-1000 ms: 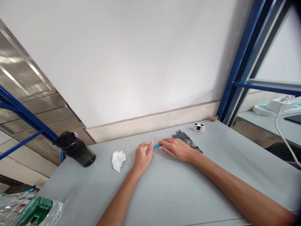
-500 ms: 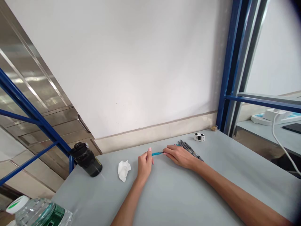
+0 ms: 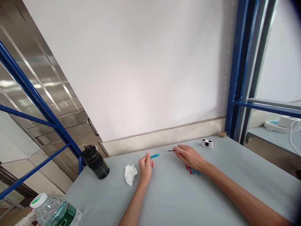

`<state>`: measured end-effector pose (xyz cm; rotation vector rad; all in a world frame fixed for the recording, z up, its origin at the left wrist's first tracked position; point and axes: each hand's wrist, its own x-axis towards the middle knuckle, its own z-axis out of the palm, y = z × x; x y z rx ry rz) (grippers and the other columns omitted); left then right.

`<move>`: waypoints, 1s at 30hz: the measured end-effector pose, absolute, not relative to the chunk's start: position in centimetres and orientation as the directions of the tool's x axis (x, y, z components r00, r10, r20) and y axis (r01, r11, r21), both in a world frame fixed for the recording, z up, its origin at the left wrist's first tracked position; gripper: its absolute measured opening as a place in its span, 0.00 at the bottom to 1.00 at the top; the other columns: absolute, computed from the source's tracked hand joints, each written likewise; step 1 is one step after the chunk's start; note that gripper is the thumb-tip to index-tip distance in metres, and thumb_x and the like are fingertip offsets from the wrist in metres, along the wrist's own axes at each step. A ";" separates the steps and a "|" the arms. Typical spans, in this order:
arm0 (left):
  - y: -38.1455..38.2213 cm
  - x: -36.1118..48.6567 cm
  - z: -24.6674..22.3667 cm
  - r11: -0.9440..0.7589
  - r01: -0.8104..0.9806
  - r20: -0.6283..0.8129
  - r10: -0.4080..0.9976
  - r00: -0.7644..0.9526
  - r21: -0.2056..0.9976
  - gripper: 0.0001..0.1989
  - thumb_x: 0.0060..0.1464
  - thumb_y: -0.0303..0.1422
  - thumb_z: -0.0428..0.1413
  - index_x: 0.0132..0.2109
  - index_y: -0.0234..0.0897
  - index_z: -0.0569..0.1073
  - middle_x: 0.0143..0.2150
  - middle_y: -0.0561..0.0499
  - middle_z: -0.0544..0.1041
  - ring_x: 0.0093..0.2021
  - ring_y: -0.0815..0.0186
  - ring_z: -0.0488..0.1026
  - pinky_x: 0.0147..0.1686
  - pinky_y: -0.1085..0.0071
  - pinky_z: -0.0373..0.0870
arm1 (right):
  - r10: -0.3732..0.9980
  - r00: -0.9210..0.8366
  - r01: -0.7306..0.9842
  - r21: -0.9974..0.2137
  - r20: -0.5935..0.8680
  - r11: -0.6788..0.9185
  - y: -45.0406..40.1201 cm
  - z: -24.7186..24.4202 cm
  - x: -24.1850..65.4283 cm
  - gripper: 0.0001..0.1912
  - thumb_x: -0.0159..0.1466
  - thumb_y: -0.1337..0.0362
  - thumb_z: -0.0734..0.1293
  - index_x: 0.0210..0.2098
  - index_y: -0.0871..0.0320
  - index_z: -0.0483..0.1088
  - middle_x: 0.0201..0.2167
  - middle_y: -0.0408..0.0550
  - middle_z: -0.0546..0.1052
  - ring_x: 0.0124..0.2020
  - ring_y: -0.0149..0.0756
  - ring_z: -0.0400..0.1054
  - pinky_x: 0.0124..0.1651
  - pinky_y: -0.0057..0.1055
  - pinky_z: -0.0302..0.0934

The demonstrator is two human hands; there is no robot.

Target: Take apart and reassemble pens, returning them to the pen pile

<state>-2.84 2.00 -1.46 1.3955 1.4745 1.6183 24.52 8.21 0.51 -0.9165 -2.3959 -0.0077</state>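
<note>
My left hand (image 3: 145,166) is closed around a turquoise pen barrel (image 3: 155,156), which points right from between thumb and fingers. My right hand (image 3: 189,157) pinches a thin dark pen refill (image 3: 168,151) whose pale tip faces the barrel across a small gap. Below my right wrist, the ends of red pen pieces (image 3: 188,169) and blue pen pieces (image 3: 195,171) show on the table; the rest of them is hidden by the hand. A crumpled white tissue (image 3: 130,174) lies left of my left hand.
On the grey table (image 3: 169,197) a black bottle (image 3: 96,163) and a clear water bottle (image 3: 57,210) stand at the left. Toward the back right are a small white box (image 3: 207,143) and a little clear cup (image 3: 223,134). Blue metal posts (image 3: 236,69) frame the right side.
The refill and the turquoise barrel, joined half a second ago, are now apart. My right hand has moved away from my left, and the dark pens near it are out of sight. The view has shifted.
</note>
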 end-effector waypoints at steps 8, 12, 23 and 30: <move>2.3 -2.9 -1.9 -0.247 0.201 0.302 0.898 -0.320 0.948 0.35 0.72 0.58 0.48 0.20 0.42 0.58 0.17 0.53 0.65 0.23 0.65 0.64 0.32 0.66 0.63 | 0.573 -0.635 0.604 -0.129 0.519 0.786 8.3 0.0 24.3 0.21 0.83 0.57 0.50 0.52 0.53 0.72 0.39 0.49 0.76 0.35 0.41 0.70 0.47 0.40 0.65; 2.4 -2.8 -2.1 -0.253 0.214 0.311 0.899 -0.309 0.944 0.36 0.71 0.59 0.48 0.20 0.43 0.59 0.18 0.53 0.65 0.23 0.65 0.64 0.31 0.67 0.62 | 0.518 -0.649 0.568 -0.097 0.557 0.817 8.1 -0.4 23.9 0.19 0.82 0.58 0.51 0.52 0.52 0.73 0.38 0.49 0.76 0.34 0.39 0.69 0.45 0.38 0.64; 2.4 -2.6 -2.2 -0.268 0.206 0.318 0.907 -0.276 0.941 0.36 0.70 0.59 0.50 0.20 0.42 0.61 0.18 0.54 0.65 0.23 0.65 0.65 0.31 0.67 0.63 | 0.515 -0.680 0.544 -0.111 0.521 0.831 7.0 -0.7 22.7 0.17 0.82 0.59 0.54 0.50 0.53 0.73 0.37 0.48 0.76 0.35 0.40 0.70 0.42 0.35 0.60; 2.7 -2.9 -2.3 -0.282 0.203 0.338 0.875 -0.347 0.938 0.35 0.70 0.58 0.52 0.20 0.43 0.59 0.17 0.54 0.64 0.22 0.65 0.64 0.30 0.67 0.62 | 0.559 -0.639 0.597 -0.117 0.529 0.794 7.8 -1.4 23.1 0.18 0.82 0.59 0.53 0.51 0.54 0.74 0.37 0.48 0.76 0.35 0.40 0.71 0.42 0.35 0.59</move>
